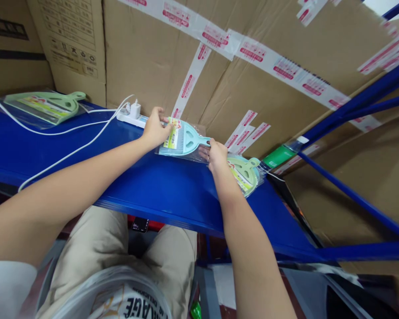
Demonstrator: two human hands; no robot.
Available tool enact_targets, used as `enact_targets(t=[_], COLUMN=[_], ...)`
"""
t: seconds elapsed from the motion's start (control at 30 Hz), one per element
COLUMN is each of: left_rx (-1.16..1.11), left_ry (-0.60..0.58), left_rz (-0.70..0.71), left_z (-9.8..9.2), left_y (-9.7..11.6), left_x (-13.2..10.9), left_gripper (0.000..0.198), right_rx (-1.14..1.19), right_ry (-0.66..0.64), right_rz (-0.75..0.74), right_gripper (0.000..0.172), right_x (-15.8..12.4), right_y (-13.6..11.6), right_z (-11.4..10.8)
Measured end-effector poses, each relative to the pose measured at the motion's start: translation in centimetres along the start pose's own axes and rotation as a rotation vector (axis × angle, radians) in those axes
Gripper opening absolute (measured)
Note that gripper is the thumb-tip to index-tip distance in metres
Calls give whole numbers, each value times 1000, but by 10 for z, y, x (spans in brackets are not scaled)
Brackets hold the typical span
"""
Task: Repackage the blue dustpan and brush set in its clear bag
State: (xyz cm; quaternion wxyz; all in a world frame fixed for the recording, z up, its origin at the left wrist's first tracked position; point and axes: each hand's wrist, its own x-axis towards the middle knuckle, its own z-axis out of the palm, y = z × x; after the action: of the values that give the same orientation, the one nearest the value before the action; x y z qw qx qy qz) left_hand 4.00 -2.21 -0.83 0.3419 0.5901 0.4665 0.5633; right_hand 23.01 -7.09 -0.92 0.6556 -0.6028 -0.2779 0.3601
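A light blue mini dustpan set (185,139) in a clear plastic bag lies on the blue shelf (159,186). My left hand (155,128) grips its left end, fingers curled over the label. My right hand (217,155) pinches the bag near the dustpan's handle end. Just right of my right hand lies a green packaged dustpan set (246,173), partly under my wrist.
Another green dustpan set (46,104) lies far left on the shelf. A white power strip (131,116) with a plugged charger and white cables sits behind my left hand. Taped cardboard boxes (252,79) stand behind. A green-labelled bottle (281,155) lies at right beside blue frame bars.
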Motion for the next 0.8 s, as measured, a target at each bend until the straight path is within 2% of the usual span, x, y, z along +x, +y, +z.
enact_targets(t=[0.13,0.23,0.5,0.8], left_rx=[74,117,106,164], left_ry=[-50,-78,-115,-107], left_rz=[44,62,85,255], left_z=[-3,-5,-5,-2], left_y=[1,3,4,-3], left_x=[3,4,-1,4], left_gripper=[60,59,56,51], right_rx=[15,13,-17,-18], right_ry=[21,24,49,51], right_rz=[13,12,56,39], right_gripper=[23,19,20,19], right_x=[2,2,-14,-11], right_y=[-1,-1,-10,-8], right_z=[-2,-2,3,1])
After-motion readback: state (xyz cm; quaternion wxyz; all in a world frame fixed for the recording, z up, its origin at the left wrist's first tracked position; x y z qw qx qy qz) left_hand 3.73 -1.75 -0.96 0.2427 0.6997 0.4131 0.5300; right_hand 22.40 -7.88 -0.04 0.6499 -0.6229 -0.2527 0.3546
